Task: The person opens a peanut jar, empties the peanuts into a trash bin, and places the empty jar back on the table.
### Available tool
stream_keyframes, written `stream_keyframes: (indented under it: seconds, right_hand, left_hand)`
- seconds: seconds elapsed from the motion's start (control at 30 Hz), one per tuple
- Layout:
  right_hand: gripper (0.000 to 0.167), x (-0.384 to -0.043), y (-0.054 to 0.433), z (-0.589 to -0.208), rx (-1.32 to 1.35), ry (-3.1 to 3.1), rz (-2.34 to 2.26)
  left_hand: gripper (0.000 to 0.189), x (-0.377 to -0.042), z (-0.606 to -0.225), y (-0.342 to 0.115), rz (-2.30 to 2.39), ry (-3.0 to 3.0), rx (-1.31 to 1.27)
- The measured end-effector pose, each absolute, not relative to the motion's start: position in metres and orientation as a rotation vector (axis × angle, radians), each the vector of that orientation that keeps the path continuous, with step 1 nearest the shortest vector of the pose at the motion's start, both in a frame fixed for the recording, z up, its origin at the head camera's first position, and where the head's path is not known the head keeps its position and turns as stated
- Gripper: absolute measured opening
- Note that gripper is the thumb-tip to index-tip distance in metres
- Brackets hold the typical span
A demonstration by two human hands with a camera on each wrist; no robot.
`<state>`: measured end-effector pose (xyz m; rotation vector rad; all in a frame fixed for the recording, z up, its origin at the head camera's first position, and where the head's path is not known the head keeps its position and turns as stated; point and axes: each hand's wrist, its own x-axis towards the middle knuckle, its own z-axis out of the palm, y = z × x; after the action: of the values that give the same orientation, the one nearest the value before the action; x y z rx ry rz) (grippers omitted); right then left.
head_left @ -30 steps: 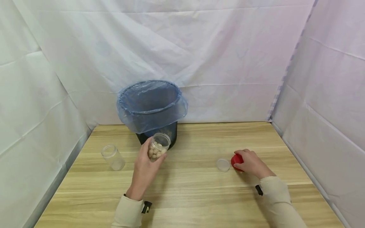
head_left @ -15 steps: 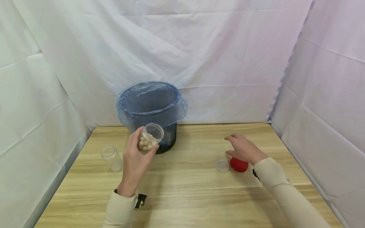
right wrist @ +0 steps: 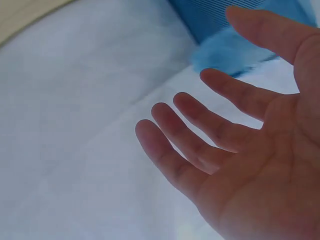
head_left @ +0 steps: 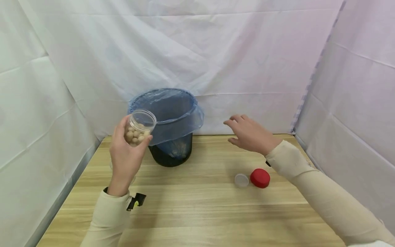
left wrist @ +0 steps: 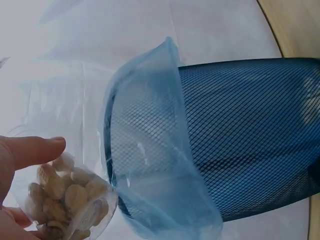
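Nearest to me on the wooden table (head_left: 210, 209), nearer than the fingers of the right hand (head_left: 250, 134), a red lid (head_left: 260, 178) lies just beside a clear disc (head_left: 241, 180); I judge they are set there to keep them out of the way, well apart from the left hand (head_left: 124, 154). Further out I have the left hand's fingers curled round one side of a clear jar (head_left: 143, 119) and its thumb against the other, a hold that I think leaves the rim free. The jar leans between them, mouth up and away from the palm, and nut-like pieces (head_left: 135, 136) sit low inside, probably because the tilt is too slight to roll them out. Well to the right, the right hand hovers with fingers loosely spread, holding nothing. Beyond the gripping fingers stands a mesh bin (head_left: 172, 156), its blue liner (head_left: 182, 127) folded over the rim, presumably so it cannot slip in; whether jar and liner touch I cannot tell. Behind all the fingers hangs white cloth (head_left: 234, 51)
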<state>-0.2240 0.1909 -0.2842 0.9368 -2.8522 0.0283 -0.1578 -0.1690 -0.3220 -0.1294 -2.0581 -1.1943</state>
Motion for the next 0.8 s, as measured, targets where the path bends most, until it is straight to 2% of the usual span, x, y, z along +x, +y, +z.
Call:
stream_keyframes:
  seconds: [0.4,0.8]
  right_hand:
    - [0.062,-0.231,0.128,-0.216,1.063,-2.762,-0.118]
    - [0.062,-0.302,0.098,-0.178,0.944,-2.985,0.097]
  left_hand:
    - [0.075,-0.203,-0.293,-0.193,-1.034,-2.100,-0.196]
    - [0.072,-0.246,-0.257,-0.210,-0.884,-2.185,-0.266]
